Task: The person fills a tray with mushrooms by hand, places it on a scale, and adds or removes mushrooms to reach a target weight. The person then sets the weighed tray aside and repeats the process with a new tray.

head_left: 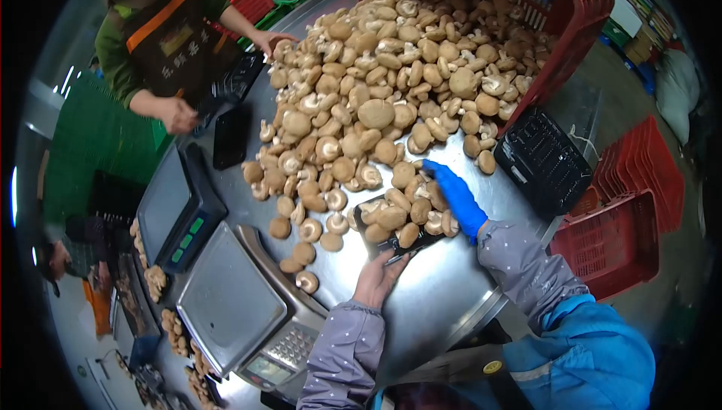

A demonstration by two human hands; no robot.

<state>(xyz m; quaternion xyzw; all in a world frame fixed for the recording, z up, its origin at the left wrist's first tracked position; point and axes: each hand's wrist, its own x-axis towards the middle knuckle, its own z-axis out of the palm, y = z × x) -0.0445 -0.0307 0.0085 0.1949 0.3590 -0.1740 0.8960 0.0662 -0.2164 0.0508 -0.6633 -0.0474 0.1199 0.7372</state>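
Two scales, a dark one and a silver one, stand at the left of my shiny metal table. At the far left a co-worker in a dark apron has one hand at the mushroom pile, which spreads across the far middle from a tipped red crate. Black trays sit at the right edge, and red baskets lie lower, beyond it. My bare left hand pinches the near edge of a black tray, thumb against fingers; its mushrooms heap just beyond my grip, short of the big pile. My blue-gloved right hand reaches along the right of that heap, fingertips beside its far end; I can't tell whether they pinch a mushroom.
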